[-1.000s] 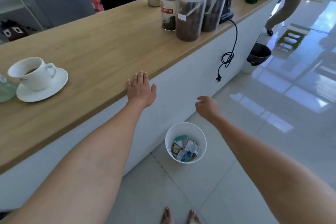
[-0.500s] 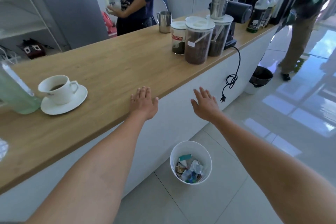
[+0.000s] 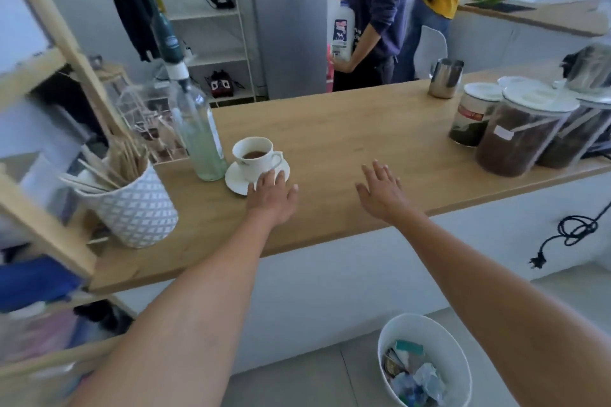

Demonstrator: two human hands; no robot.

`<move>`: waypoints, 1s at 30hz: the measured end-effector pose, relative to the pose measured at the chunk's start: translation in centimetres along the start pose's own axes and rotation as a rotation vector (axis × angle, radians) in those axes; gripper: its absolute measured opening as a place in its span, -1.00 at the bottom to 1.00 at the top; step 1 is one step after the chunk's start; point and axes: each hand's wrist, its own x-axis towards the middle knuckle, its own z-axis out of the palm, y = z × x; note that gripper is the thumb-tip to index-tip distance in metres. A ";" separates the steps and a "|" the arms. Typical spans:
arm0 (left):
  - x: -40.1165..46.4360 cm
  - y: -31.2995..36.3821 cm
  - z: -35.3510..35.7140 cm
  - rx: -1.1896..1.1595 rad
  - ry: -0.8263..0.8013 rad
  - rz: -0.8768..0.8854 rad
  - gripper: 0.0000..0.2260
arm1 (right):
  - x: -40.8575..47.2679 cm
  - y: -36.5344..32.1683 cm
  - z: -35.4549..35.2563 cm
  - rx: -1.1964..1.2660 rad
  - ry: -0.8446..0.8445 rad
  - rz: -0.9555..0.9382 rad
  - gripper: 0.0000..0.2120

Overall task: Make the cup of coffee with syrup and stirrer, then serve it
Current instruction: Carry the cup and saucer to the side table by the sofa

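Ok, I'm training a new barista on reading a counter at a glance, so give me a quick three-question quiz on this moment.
1. True or false: the cup stands on a saucer.
2. Which hand has its fingertips at the saucer's rim? A) left hand B) right hand
3. What stands right beside the cup, on its left?

Key: 1 true. 2 A. 3 The syrup bottle with a pump top; the holder of wooden stirrers sits further left.

White cup [image 3: 254, 155], brown coffee [image 3: 254, 154], pale-green syrup bottle [image 3: 198, 135], diamond-patterned white holder [image 3: 132, 208]
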 end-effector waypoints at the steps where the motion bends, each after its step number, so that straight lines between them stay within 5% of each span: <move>1: 0.1 -1.6 -0.3 0.002 0.016 -0.046 -0.49 | 1.4 -1.5 0.5 0.003 -0.015 -0.042 -0.45; 10: 2.0 -7.8 -2.1 -0.334 0.082 -0.434 -0.45 | 7.7 -9.8 2.8 0.259 -0.094 -0.169 -0.45; 19: 5.8 -8.1 -5.0 -1.322 0.053 -0.842 -0.23 | 11.6 -13.3 1.5 1.083 -0.557 0.330 -0.41; 24: 7.3 -8.6 -5.2 -1.429 -0.062 -0.909 -0.39 | 13.4 -13.0 0.7 1.229 -0.701 0.472 -0.20; 30: 8.0 -9.3 -5.4 -1.457 -0.128 -0.981 -0.41 | 13.9 -13.1 0.3 1.187 -0.783 0.489 -0.23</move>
